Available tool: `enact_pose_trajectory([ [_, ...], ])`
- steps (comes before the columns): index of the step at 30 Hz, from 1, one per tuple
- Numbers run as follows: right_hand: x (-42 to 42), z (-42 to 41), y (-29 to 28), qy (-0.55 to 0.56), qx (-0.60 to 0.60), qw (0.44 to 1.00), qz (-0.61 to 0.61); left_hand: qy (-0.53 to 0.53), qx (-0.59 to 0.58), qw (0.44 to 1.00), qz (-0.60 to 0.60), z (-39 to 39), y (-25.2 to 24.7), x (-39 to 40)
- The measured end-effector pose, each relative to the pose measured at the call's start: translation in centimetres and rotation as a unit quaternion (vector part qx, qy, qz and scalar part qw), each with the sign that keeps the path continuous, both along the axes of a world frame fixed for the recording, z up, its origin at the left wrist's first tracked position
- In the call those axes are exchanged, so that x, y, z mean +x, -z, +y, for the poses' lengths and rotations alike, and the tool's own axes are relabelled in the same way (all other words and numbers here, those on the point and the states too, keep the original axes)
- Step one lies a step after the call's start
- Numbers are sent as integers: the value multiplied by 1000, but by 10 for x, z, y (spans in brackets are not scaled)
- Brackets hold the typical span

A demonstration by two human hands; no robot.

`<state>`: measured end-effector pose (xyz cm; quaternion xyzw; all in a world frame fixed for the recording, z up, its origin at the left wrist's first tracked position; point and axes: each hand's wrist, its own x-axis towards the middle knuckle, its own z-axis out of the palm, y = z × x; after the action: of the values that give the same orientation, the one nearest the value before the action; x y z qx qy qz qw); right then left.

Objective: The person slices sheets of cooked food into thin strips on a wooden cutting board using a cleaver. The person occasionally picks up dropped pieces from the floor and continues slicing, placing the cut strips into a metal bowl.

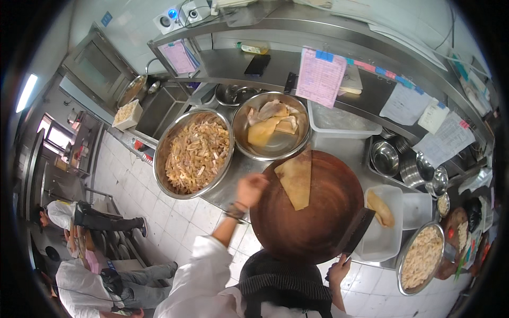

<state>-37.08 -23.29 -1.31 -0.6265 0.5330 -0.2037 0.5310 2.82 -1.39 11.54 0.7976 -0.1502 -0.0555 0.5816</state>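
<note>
My left hand hovers by the left edge of a round wooden chopping block, its fingers blurred. On the block's upper part lies a flat yellowish piece of meat or skin. My right hand grips the handle of a cleaver, whose broad dark blade is at the block's lower right edge. Behind the block, a steel bowl holds larger yellowish pieces. A bigger steel bowl to its left is full of cut strips.
Right of the block stand a white plastic container with one yellowish piece and a steel bowl of pale pieces. A steel shelf with clipped papers overhangs the counter. Two people are at the lower left.
</note>
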Motion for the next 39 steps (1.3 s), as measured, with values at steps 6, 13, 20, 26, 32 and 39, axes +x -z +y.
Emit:
enact_pose_trajectory([
  [6,19,-25,-68,49,128,991,-11,-131,-185,970,92,88,-155,46],
  [13,10,-28,-39,77,176,979,-63,126,208,970,-3,-3,11,107],
  [20,34,6,-89,65,122,989,43,209,410,888,19,-107,61,82],
  [26,33,14,-58,42,-60,996,52,255,63,955,137,-131,38,66],
  [32,49,15,-110,15,-97,993,65,340,107,910,-211,-179,-55,24],
  [39,32,5,-88,-8,-140,987,75,472,142,747,-447,-163,-62,-56],
])
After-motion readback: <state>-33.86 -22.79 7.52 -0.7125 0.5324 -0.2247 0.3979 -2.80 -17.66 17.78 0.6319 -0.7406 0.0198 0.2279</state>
